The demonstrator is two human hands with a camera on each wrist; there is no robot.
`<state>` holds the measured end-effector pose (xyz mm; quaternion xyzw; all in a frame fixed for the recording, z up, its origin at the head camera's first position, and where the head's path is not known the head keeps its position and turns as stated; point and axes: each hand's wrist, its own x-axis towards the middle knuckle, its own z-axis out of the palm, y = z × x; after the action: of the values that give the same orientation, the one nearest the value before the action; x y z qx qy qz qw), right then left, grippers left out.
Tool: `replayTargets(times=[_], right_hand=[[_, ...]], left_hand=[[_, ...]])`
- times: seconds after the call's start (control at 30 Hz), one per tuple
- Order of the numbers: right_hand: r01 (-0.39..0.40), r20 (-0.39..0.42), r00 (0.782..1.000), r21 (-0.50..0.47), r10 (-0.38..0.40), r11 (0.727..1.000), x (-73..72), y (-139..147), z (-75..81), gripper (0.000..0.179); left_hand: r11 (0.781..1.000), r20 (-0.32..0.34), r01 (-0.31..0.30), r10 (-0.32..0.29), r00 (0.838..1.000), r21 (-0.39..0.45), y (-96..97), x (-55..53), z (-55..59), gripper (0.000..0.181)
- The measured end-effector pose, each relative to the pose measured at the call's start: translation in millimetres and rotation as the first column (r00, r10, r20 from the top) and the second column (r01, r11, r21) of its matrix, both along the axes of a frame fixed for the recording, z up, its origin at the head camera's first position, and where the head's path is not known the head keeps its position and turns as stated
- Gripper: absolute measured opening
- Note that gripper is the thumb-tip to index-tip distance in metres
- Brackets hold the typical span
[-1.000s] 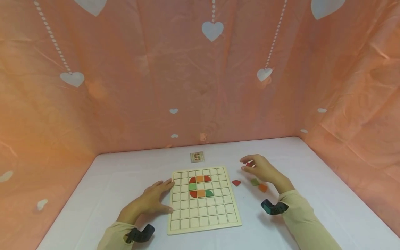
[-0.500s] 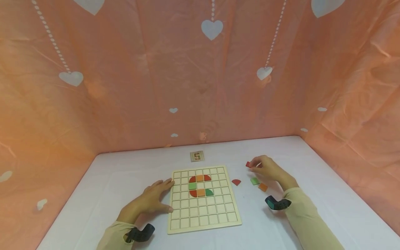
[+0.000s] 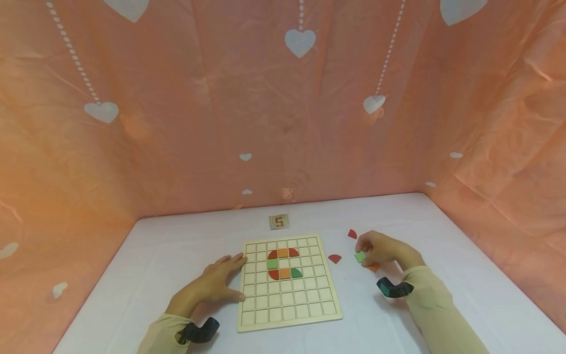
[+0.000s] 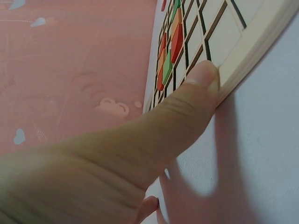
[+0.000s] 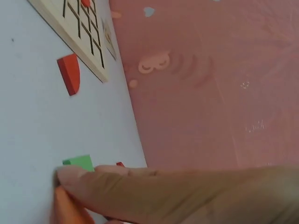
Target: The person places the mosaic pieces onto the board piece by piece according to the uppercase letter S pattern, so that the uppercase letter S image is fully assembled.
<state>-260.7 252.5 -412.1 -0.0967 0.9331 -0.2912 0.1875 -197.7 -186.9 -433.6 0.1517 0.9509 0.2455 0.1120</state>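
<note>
Fingers spread, my left hand point(image 3: 216, 279) rests along the left edge of a pale wooden grid board point(image 3: 289, 314); in the left wrist view its thumb point(image 4: 187, 100) touches the board's rim. Red, orange and green pieces sit in a C-like shape on the grid. To the right of the board, my right hand point(image 3: 383, 248) pinches a light green square tile point(image 3: 359, 257) at the table surface. In the right wrist view the thumb covers part of this green tile point(image 5: 80, 162). Right beside it lies an orange square tile point(image 3: 373, 268), partly hidden by the hand.
One red quarter-round piece point(image 3: 334, 258) lies between board and right hand, another red quarter-round piece point(image 3: 352, 234) farther back. A small pattern card point(image 3: 279, 221) lies behind the board. A white cloth covers the table point(image 3: 177, 236); orange curtains point(image 3: 283, 123) surround it.
My right hand let go of the farther red quarter-round piece, came back toward me and took hold of the light green tile. The left hand has stayed put.
</note>
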Motion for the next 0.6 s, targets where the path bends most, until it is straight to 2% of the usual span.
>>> replayTargets(times=[0.13, 0.3, 0.37, 0.6], right_hand=[[-0.022, -0.028, 0.999, -0.004, 0.022, 1.0, 0.1, -5.1, 0.0, 0.017], [-0.002, -0.063, 0.998, 0.036, 0.005, 0.999, -0.6, -11.0, 2.2, 0.016], [0.007, -0.075, 0.997, 0.03, -0.005, 1.0, -1.0, -13.0, 3.3, 0.016], [-0.049, -0.193, 0.98, -0.032, 0.042, 0.998, -2.8, -21.6, 0.7, 0.014]], left_hand=[[1.0, 0.001, 0.004, -0.004, 1.0, 0.005, 0.8, 1.3, 2.0, 0.1], [1.0, -0.003, 0.008, -0.008, 1.0, 0.005, 1.1, 1.4, 2.9, 0.099], [1.0, -0.004, 0.009, -0.009, 1.0, 0.004, 1.2, 1.3, 2.7, 0.1], [1.0, -0.002, 0.014, -0.014, 1.0, 0.005, 2.0, 1.4, 3.0, 0.1]])
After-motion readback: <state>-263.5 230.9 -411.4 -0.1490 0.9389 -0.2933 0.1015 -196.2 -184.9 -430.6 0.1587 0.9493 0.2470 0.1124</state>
